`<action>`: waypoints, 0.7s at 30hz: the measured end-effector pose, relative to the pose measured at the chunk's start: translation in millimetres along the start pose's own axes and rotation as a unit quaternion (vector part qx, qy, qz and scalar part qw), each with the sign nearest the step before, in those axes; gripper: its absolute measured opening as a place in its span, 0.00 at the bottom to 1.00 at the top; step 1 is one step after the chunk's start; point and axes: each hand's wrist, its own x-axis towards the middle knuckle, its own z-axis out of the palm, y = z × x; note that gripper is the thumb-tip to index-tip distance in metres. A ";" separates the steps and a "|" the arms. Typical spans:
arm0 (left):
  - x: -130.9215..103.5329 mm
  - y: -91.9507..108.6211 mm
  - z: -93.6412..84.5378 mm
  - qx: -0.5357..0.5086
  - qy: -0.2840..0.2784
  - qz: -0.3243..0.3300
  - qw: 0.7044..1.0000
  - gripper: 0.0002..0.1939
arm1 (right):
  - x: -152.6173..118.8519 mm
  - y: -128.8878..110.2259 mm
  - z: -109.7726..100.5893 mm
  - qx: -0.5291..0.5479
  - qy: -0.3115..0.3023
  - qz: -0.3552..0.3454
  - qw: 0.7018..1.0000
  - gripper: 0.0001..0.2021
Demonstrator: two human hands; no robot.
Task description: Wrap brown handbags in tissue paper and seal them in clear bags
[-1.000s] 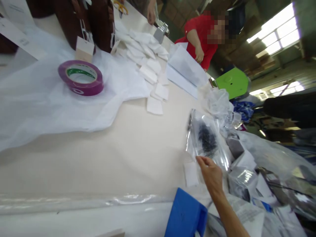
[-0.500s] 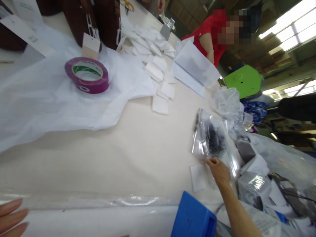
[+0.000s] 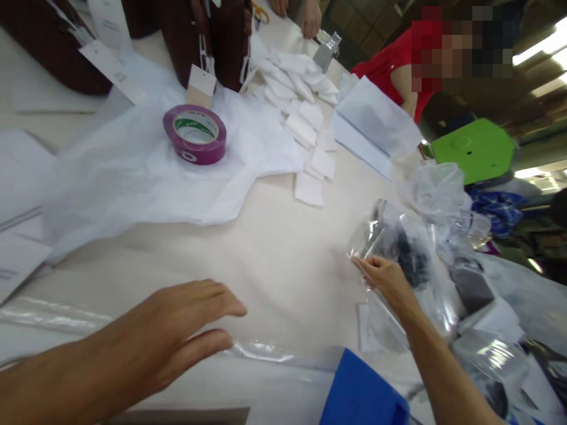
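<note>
A clear plastic bag (image 3: 427,289) lies at the right of the table, with something dark inside. My right hand (image 3: 383,277) pinches the bag's near left edge, which is lifted a little. Over the near side of the table hovers my left hand (image 3: 199,324), holding nothing, its thumb apart from the fingers. Partly under the plastic there is a small white sheet (image 3: 364,326). A purple tape roll (image 3: 201,154) rests on white tissue paper (image 3: 155,195) at the upper left.
Small white folded pieces (image 3: 309,188) are scattered past the middle. A blue box (image 3: 358,395) stands at the near edge. Brown items with tags (image 3: 201,87) lie far left. Beyond the table are a person in red (image 3: 390,53) and another person's hands (image 3: 311,20).
My left hand has come in from the lower left corner over the table. My right hand has raised and pulled the bag's edge leftward. The view has shifted left.
</note>
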 end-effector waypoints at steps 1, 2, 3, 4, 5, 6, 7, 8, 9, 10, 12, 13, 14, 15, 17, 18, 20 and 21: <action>14.4 4.5 4.6 -0.094 -0.056 -0.080 0.991 0.19 | -4.2 -32.6 12.6 0.008 -0.020 -0.045 0.999 0.24; 27.7 7.7 9.7 -0.194 -0.094 -0.151 0.965 0.27 | -10.6 -66.0 26.5 0.016 -0.027 -0.096 0.995 0.24; 38.9 9.4 14.6 -0.291 -0.124 -0.193 0.929 0.36 | -18.8 -98.6 40.8 0.027 -0.035 -0.136 0.990 0.24; 47.8 9.6 18.9 -0.379 -0.132 -0.218 0.890 0.41 | -28.2 -128.6 54.7 0.043 -0.055 -0.169 0.983 0.23; 54.0 8.2 21.8 -0.456 -0.121 -0.235 0.850 0.41 | -38.1 -154.7 67.3 0.067 -0.081 -0.192 0.976 0.21; 57.5 5.4 22.9 -0.518 -0.090 -0.250 0.813 0.39 | -47.7 -175.9 78.0 0.107 -0.112 -0.206 0.966 0.20; 58.4 1.3 22.0 -0.563 -0.048 -0.263 0.782 0.35 | -56.5 -191.5 86.5 0.158 -0.148 -0.211 0.953 0.19; 57.0 -3.7 19.0 -0.589 -0.001 -0.281 0.757 0.31 | -64.5 -201.5 92.8 0.216 -0.182 -0.211 0.936 0.20; 53.6 -9.4 14.2 -0.600 0.047 -0.304 0.739 0.27 | -71.6 -206.1 97.2 0.266 -0.209 -0.214 0.916 0.21; 48.9 -15.4 8.2 -0.599 0.091 -0.330 0.724 0.24 | -78.3 -206.1 99.8 0.295 -0.221 -0.230 0.901 0.21; 37.7 -26.8 -4.9 -0.586 0.148 -0.383 0.699 0.19 | -91.5 -196.0 102.2 0.268 -0.192 -0.319 0.888 0.27; 32.3 -31.5 -10.8 -0.580 0.163 -0.404 0.689 0.18 | -98.4 -188.2 103.0 0.215 -0.157 -0.386 0.883 0.31; 27.7 -35.1 -15.6 -0.578 0.169 -0.418 0.680 0.16 | -105.3 -179.8 104.1 0.149 -0.115 -0.450 0.873 0.35; 24.4 -37.6 -19.4 -0.581 0.168 -0.425 0.674 0.15 | -112.2 -171.5 105.8 0.082 -0.079 -0.503 0.857 0.38; 21.7 -39.5 -24.1 -0.591 0.158 -0.427 0.666 0.13 | -124.2 -157.4 110.8 -0.016 -0.020 -0.563 0.826 0.36; 21.9 -39.1 -25.6 -0.596 0.156 -0.427 0.662 0.13 | -128.9 -152.2 113.6 -0.037 0.006 -0.575 0.817 0.32; 23.1 -37.1 -28.3 -0.610 0.148 -0.421 0.655 0.13 | -135.3 -146.0 117.5 -0.023 0.048 -0.577 0.815 0.24; 23.0 -35.7 -29.8 -0.621 0.145 -0.408 0.653 0.14 | -137.1 -144.9 118.1 0.002 0.064 -0.572 0.818 0.21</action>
